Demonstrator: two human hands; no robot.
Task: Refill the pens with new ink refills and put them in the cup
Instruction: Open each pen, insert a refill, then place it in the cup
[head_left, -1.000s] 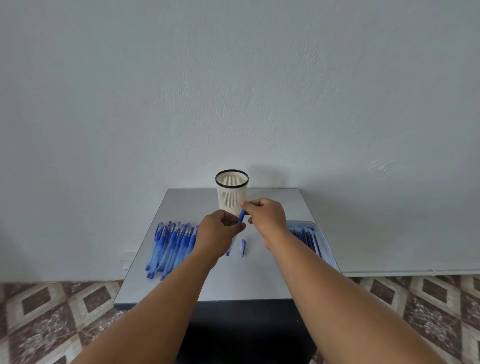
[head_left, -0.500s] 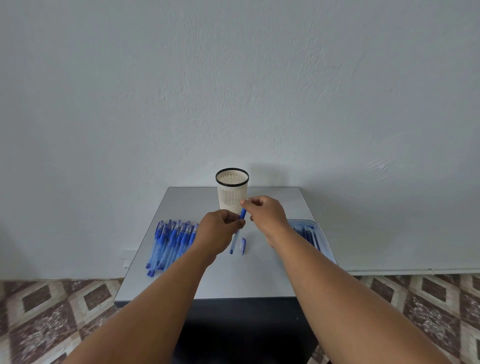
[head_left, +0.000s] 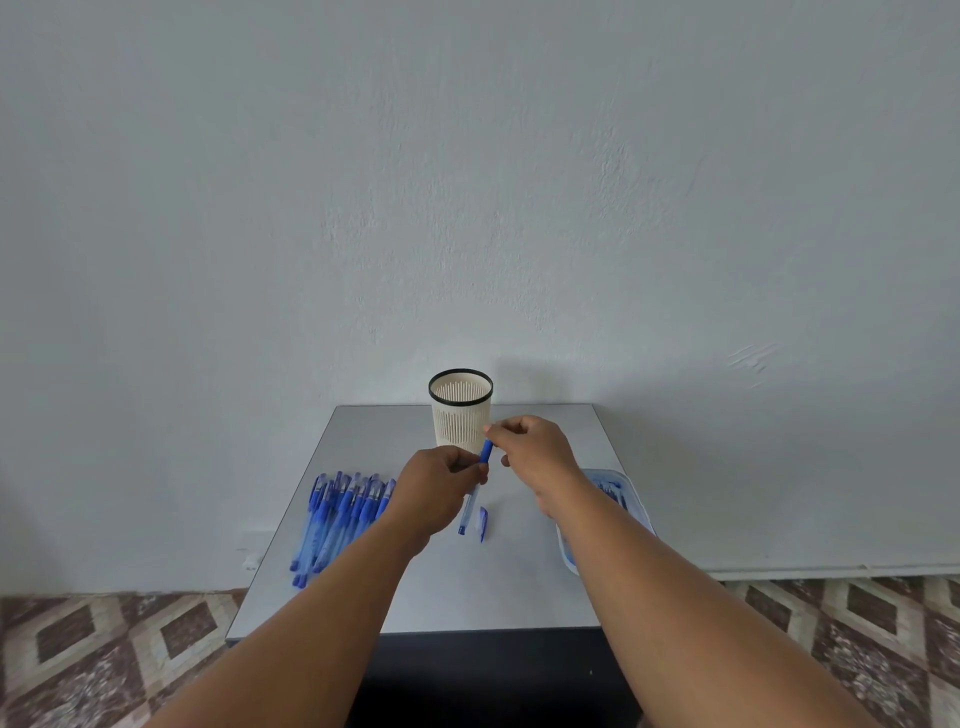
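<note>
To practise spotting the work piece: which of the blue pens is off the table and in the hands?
The pen gripped by both the left hand and right hand before the cup; the other pens lie bunched on the table.

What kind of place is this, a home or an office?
Probably a plain room in a home: a small grey table pushed against a bare white wall, with patterned floor tiles. Nothing shows an office.
</note>
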